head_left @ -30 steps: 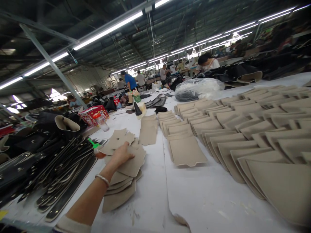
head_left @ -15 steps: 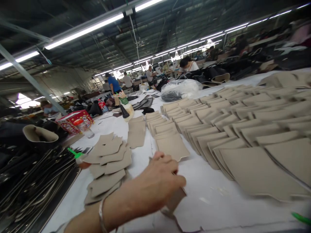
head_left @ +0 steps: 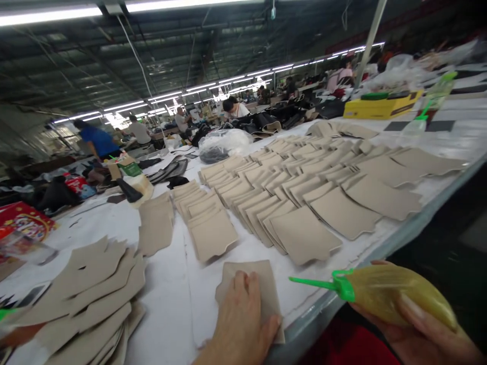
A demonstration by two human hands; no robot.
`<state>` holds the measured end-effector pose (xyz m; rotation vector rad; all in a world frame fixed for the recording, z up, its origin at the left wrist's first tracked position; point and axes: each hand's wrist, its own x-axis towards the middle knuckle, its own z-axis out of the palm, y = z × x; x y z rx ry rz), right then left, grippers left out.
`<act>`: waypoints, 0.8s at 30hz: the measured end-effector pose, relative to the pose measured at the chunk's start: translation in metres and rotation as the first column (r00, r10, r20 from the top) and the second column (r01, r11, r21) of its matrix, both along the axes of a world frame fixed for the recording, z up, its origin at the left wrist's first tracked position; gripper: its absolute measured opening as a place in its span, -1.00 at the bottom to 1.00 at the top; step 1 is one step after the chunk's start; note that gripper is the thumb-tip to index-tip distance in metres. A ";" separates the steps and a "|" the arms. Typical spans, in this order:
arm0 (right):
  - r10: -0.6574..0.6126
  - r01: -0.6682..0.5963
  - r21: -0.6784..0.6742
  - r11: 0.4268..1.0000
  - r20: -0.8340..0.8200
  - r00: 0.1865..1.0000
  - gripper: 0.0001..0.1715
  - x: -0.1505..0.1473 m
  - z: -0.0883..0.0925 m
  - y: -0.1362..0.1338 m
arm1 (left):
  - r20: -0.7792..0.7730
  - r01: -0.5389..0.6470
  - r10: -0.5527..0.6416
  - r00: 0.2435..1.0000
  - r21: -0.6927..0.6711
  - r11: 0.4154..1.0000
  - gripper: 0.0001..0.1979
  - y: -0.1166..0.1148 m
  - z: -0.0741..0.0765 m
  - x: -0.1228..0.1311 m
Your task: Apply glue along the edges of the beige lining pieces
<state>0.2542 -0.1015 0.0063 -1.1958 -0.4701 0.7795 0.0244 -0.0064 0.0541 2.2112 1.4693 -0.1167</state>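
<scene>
The left hand (head_left: 243, 314) lies over a beige piece (head_left: 268, 291) on the worktop (head_left: 167, 284), close by the near edge; its fingers rest on top, extended, with the thumb spread apart from them; the right hand (head_left: 426, 337) is clamped round a bottle (head_left: 395, 291) of yellowish stuff, held tilted out past the near edge, its green nozzle (head_left: 312, 282) pointing at the left hand and ending apart from the piece; overlapping rows (head_left: 300, 233) of like pieces run from the middle of the worktop to its near right edge; a loose pile (head_left: 95, 304) lies to the left; beyond the pile, a red box (head_left: 26, 220) bears print too blurred to read; a yellow box (head_left: 380, 108), towards the far right, carries side markings too small to make out.
</scene>
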 end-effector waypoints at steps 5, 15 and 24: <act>0.034 -0.029 0.043 0.999 -0.123 0.992 -0.24 -0.004 0.014 0.001 | -0.036 -0.003 0.005 0.999 0.059 0.998 -0.38 0.004 0.007 0.020; 0.064 -0.064 -0.020 0.998 -0.001 0.998 -0.12 0.003 0.020 -0.005 | -0.139 0.033 -0.029 0.990 0.025 0.999 -0.35 -0.002 0.017 0.021; 0.123 -0.123 0.024 0.992 0.011 0.992 -0.23 0.002 0.030 -0.003 | -0.221 0.043 -0.025 0.975 0.074 0.996 -0.32 -0.002 0.004 0.028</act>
